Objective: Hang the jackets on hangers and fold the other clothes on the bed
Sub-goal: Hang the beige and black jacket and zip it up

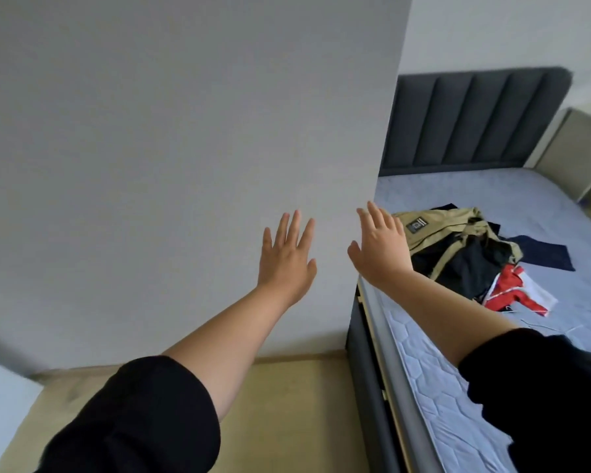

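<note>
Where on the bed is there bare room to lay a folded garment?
Bare mattress lies between the pile and the headboard, and again between the red garment and the right sleeve. The middle is crowded: khaki jacket, black clothes and navy cloth lie close there.

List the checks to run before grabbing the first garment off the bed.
1. Left hand free: ok, fingers straight, holding nothing.
2. Right hand free: ok, open, holding nothing.
3. Khaki jacket accessible: ok, lies uppermost on the clothes heap on the mattress.
4. Hangers at hand: not ok, none in view.
5. Garment count: cannot tell; the red-and-white garment and navy garment are partly covered.
</note>
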The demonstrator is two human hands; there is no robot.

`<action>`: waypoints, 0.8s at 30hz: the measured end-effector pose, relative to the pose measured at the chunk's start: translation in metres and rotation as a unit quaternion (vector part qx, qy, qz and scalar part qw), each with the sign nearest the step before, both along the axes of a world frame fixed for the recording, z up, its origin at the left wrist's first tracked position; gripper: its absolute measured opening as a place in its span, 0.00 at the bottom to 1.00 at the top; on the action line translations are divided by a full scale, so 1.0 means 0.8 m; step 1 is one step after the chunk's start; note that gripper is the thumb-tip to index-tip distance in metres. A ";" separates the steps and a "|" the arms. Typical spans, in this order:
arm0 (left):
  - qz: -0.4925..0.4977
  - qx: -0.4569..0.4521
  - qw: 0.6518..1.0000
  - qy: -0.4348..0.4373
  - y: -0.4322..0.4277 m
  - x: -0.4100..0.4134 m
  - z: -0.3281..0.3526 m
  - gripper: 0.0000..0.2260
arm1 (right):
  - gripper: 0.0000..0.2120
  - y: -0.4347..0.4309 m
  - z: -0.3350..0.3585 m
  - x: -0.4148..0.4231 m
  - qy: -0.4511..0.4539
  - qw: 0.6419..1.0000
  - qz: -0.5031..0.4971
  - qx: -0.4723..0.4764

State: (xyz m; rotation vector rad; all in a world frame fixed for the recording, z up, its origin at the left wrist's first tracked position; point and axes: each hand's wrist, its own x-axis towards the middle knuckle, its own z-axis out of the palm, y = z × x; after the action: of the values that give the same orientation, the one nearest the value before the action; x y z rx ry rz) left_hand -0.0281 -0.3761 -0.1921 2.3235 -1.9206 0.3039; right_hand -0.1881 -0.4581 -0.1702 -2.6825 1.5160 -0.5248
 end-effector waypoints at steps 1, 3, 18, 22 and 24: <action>-0.010 0.000 1.000 0.001 -0.021 -0.002 -0.005 0.31 | 0.30 -0.018 -0.007 -0.004 0.003 1.000 -0.006 0.003; -0.026 0.006 1.000 0.000 -0.060 0.000 -0.016 0.32 | 0.30 -0.052 -0.022 -0.007 0.016 1.000 -0.010 0.010; -0.302 0.086 0.948 -0.044 -0.316 -0.095 -0.111 0.29 | 0.31 -0.274 -0.138 -0.130 0.057 0.982 -0.168 0.071; -0.306 0.108 0.945 -0.045 -0.364 -0.131 -0.174 0.29 | 0.31 -0.319 -0.213 -0.162 0.083 0.973 -0.188 0.102; -0.286 0.113 0.951 -0.040 -0.386 -0.145 -0.213 0.30 | 0.30 -0.338 -0.260 -0.170 0.075 0.969 -0.203 0.116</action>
State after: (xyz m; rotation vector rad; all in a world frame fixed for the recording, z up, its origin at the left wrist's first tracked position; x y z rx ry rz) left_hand -0.1441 -0.6849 -0.3629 1.7592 -2.6721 0.1226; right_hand -0.3238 -0.7283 -0.3782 -2.2864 2.0408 -0.1344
